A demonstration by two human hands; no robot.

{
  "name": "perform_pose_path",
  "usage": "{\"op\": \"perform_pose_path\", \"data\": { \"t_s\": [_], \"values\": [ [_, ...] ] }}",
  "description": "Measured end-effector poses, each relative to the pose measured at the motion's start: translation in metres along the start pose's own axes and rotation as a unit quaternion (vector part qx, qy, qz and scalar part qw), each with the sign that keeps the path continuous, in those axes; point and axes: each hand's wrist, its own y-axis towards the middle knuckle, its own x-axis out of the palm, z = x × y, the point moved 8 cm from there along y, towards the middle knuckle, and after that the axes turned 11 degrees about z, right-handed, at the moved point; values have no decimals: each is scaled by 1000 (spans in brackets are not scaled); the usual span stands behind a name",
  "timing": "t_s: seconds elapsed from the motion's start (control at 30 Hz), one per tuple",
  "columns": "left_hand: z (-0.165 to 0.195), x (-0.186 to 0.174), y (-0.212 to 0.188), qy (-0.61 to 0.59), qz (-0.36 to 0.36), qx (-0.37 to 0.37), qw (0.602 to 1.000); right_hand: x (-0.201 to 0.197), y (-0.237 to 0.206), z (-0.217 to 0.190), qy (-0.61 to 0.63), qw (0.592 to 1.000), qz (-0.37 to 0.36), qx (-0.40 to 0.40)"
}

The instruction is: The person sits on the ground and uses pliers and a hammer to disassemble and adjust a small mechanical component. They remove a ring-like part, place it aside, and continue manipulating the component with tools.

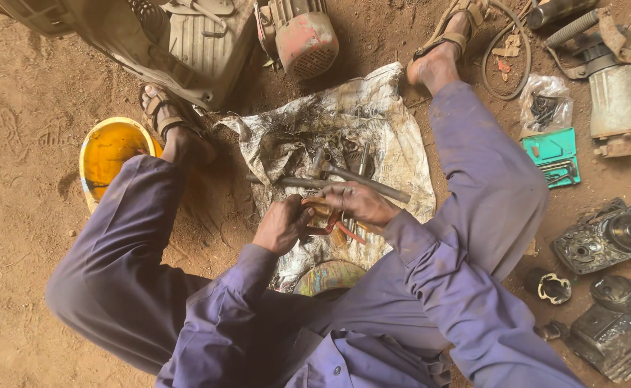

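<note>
Both hands together over a dirty cloth (394,136): left hand (281,224) and right hand (362,203) clamped on orange-handled pliers (327,218). Yellow bucket (107,151) far left.

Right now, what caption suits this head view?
Seated on dirt, both hands work pliers over a tool-strewn sack.

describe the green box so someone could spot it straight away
Start at the person's outstretched leg in purple trousers. Just past it, on the dirt, lies the green box, open, with small metal tools inside. It is the only bright green thing among grey, rusty engine parts.
</note>
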Motion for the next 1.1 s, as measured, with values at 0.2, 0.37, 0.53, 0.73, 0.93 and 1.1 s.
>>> {"op": "perform_pose_path", "data": {
  "t_s": [0.2, 0.37, 0.53, 0.73, 0.93, 1.1],
  "values": [
    [14, 13, -17, -389, -124, -38, 912, 15, -18, -14, 336, 937, -37, 92],
    [50, -24, -26, 5, 200, 267, 943, 23, -14, 2, 306, 943, -34, 129],
    [63, -15, -37, 78, 219, 397, 888, 15, -13, 21, 287, 953, -32, 93],
    [-13, -15, -3, -136, 202, -11, 970, 8, -10, 11, 37, 998, 43, -36],
    [-46, 24, 4, -496, 111, -169, 845, 18, -32, -41, -299, 897, 195, -261],
    [-67, 36, 9, -422, 46, -227, 876, 36, -41, -56, -309, 871, 205, -323]
  ]
}}
